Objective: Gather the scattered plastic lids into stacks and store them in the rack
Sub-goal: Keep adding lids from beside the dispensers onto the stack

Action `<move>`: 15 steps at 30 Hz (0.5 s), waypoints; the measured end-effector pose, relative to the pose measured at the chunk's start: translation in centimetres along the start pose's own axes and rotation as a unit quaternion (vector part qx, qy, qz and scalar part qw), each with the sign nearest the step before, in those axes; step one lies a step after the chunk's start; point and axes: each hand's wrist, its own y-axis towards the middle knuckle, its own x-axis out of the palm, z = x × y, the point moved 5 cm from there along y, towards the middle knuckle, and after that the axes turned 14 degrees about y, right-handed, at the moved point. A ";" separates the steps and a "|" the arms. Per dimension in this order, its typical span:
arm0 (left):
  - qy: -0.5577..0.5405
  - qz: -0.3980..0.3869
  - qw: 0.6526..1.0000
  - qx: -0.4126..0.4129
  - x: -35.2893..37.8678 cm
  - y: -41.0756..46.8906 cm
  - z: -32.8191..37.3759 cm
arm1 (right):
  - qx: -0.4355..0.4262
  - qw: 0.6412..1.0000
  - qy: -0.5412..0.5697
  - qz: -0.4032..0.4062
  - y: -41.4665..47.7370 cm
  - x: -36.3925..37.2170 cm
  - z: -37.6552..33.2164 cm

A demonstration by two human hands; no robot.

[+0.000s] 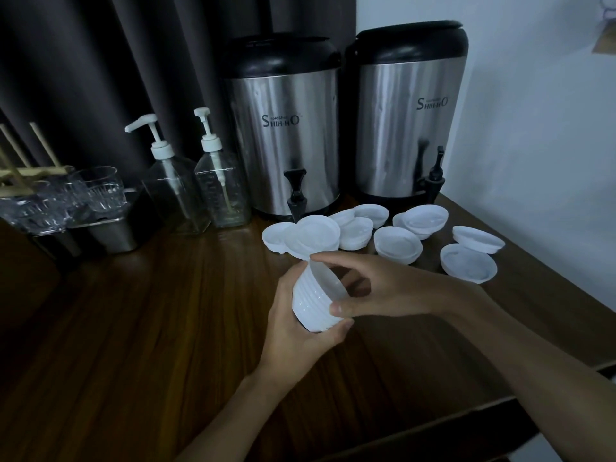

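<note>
Two hands hold one stack of lids (313,303): the left hand (293,335) wraps its side, the right hand (383,291) pinches the top rim, covering part. At one o'clock on the table (150,311), loose lids (396,243) overlap.

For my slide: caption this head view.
The left hand and right hand grip a stack of lids; scattered lids lie on the table.

Dark wood table (133,328): scattered white lids (396,243), 2 steel dispensers (286,128), 2 pump bottles (176,191), metal bins (113,231) left.
</note>
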 end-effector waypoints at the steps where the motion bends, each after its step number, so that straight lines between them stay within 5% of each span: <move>1: 0.005 -0.001 1.000 0.000 0.0 0.0 -0.1 | 0.003 1.000 0.000 0.008 0.1 0.0 0.0; 15: 0.053 -0.028 0.998 0.025 0.6 -0.2 -0.1 | 0.098 0.992 -0.050 0.059 0.1 1.7 0.5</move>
